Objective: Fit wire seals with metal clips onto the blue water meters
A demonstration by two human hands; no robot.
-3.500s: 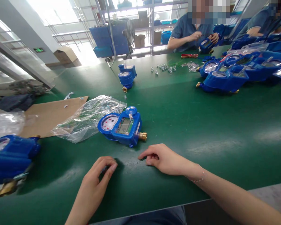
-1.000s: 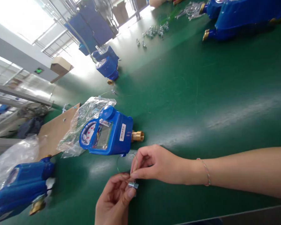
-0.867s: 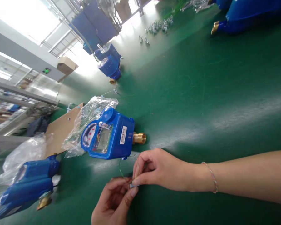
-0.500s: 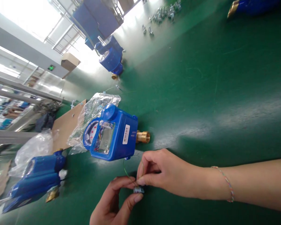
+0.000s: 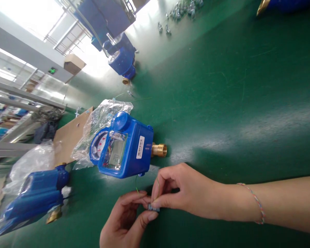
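A blue water meter (image 5: 134,148) with a small display, a round dial and a brass threaded end lies in front of my hands. From its lower edge a thin green wire (image 5: 136,184) loops down to my fingers. My left hand (image 5: 126,217) is closed, pinching a small grey wire seal (image 5: 152,207) between thumb and fingers. Just right of it, my right hand (image 5: 179,189) pinches the wire against the seal; its fingertips nearly touch the left ones. Part of the seal is hidden behind the fingers.
Other blue meters stand at left (image 5: 38,196), beyond (image 5: 122,62) and at upper right (image 5: 286,6). Loose seals (image 5: 183,9) are heaped at the far side of the green table (image 5: 235,96). Plastic bags (image 5: 90,137) and cardboard (image 5: 72,132) lie beside the meter.
My left fingers have closed in slightly around the seal, and the seal has tilted a little. The right hand keeps its pinch. The view has shifted slightly.
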